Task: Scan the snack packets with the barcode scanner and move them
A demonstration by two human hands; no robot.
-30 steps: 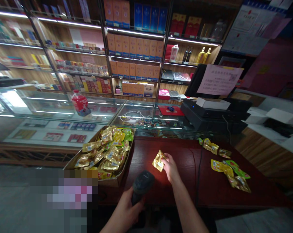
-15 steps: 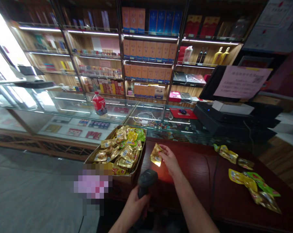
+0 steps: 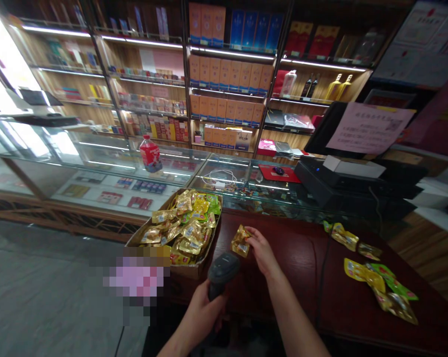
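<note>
My left hand (image 3: 206, 308) is wrapped round the handle of a dark barcode scanner (image 3: 224, 270), whose head points forward toward my other hand. Between the thumb and fingers of my right hand (image 3: 261, 249) is a small gold snack packet (image 3: 241, 242), held just above the dark red wooden counter (image 3: 296, 248). To the left stands an open cardboard box (image 3: 194, 270) full of gold, yellow and green snack packets (image 3: 192, 233). More packets lie on the counter at the right, among them a yellow packet (image 3: 355, 269) and a green packet (image 3: 393, 281).
A glass display case (image 3: 179, 173) runs behind the counter, with a red bottle (image 3: 150, 154) and a white cable (image 3: 220, 178) on top. At the right back stand a monitor (image 3: 324, 129) and a black till (image 3: 335, 186). Shelves of boxes (image 3: 224, 74) line the wall.
The reddish scanner glow on the counter and packet is gone. The packet in my right hand has tilted and shifted slightly. The view has moved a little; my left hand still grips the scanner.
</note>
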